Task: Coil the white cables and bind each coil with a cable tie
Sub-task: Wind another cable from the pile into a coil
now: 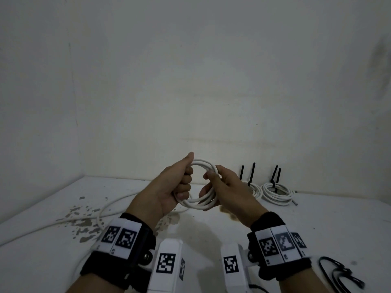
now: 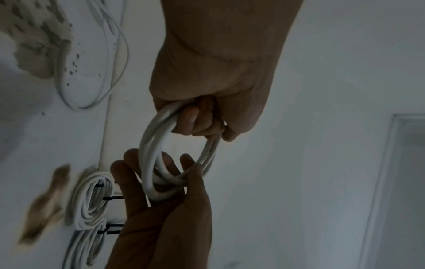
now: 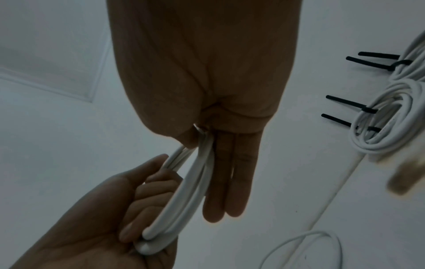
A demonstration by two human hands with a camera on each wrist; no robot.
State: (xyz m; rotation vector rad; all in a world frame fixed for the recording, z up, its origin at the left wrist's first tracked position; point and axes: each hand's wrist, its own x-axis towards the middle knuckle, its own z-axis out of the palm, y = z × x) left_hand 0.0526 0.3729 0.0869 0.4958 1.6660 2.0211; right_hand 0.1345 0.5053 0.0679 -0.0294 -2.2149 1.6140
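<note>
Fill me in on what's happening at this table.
A person is winding a white cable into a coil held above the table. The left hand grips one side of it; the right hand pinches the other. The cable's loose tail trails on the table. Two finished coils lie behind, bound with black ties. Spare ties wait at right.

Left hand (image 1: 171,187) fisted — right hand (image 1: 224,185) pinching, its other fingers (image 3: 230,182) straight.

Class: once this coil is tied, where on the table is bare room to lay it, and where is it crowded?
Free: the table between the wrists. Crowded: the tied coils at back right, the loose cable left, the black ties near right.
</note>
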